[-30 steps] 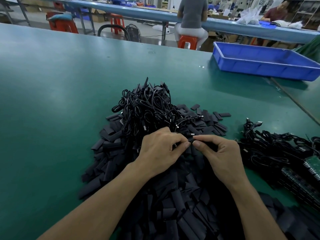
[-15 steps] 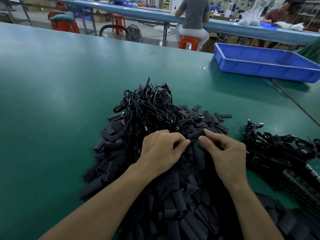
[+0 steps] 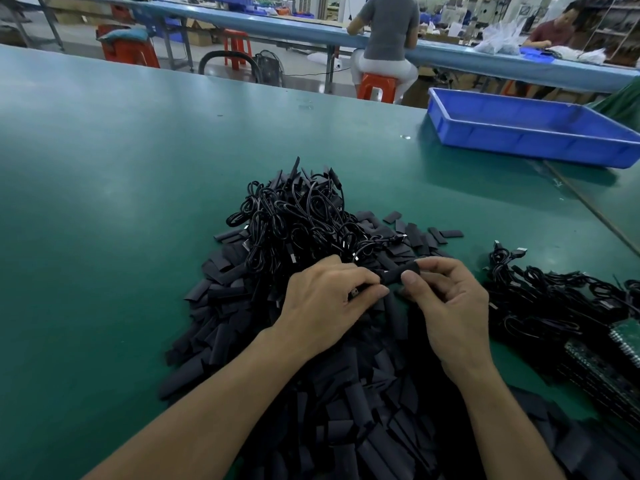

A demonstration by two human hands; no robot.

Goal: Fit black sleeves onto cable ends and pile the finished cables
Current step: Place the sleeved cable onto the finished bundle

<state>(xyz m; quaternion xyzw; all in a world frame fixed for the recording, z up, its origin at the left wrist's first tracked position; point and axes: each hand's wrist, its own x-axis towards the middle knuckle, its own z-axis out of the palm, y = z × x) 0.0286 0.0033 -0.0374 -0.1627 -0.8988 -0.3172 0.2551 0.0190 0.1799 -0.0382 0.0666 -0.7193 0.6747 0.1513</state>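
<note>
- Factory assembly floor, cable work.
- Long workbench (image 3: 138, 174) with a green mat fills most of the frame. A second long bench (image 3: 277, 26) with a blue top runs across the top.
- Bulk stock: a heap of black sleeves (image 3: 346, 410) at lower centre, tangled cables (image 3: 301, 216) piled on it, and another cable pile (image 3: 540, 299) at right.
- Green circuit boards (image 3: 620, 344) stacked at the lower right edge.
- Blue plastic tray (image 3: 536, 133) on the green bench, upper right.
- Two people sit at the far bench: one (image 3: 388, 29) at top centre on an orange stool (image 3: 375, 86), the other (image 3: 554, 32) at top right.
- Cardboard boxes (image 3: 204, 38) under the far bench at upper left, clear bags (image 3: 498, 38) on it at upper right.
</note>
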